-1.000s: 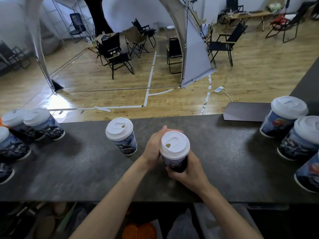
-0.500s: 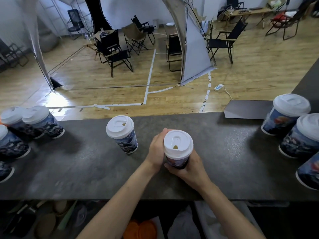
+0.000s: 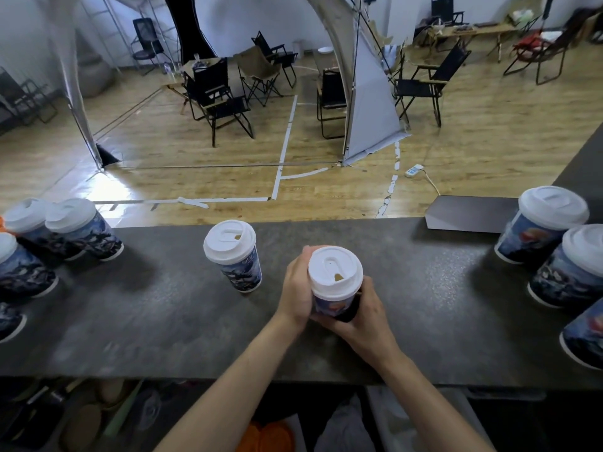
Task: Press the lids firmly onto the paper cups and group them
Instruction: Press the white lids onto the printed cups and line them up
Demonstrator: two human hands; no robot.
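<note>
A paper cup (image 3: 332, 303) with a white lid (image 3: 335, 272) stands at the middle of the dark counter (image 3: 424, 288). My left hand (image 3: 295, 285) wraps its left side and my right hand (image 3: 365, 316) grips its lower right side. The lid's sip hole faces me. A second lidded cup (image 3: 236, 257) stands free just to the left. Several lidded cups (image 3: 81, 228) are grouped at the far left, and three more lidded cups (image 3: 541, 223) stand at the far right.
A flat grey box (image 3: 470, 213) lies at the counter's back edge on the right. Beyond the counter is a wooden floor with folding chairs (image 3: 222, 102) and a tent frame. Bins with orange items (image 3: 267, 438) sit under the counter's near edge.
Both hands have turned the held cup, so the lid's sip hole swung from the far left side round to the near side. The cup stayed in the same spot on the counter.
</note>
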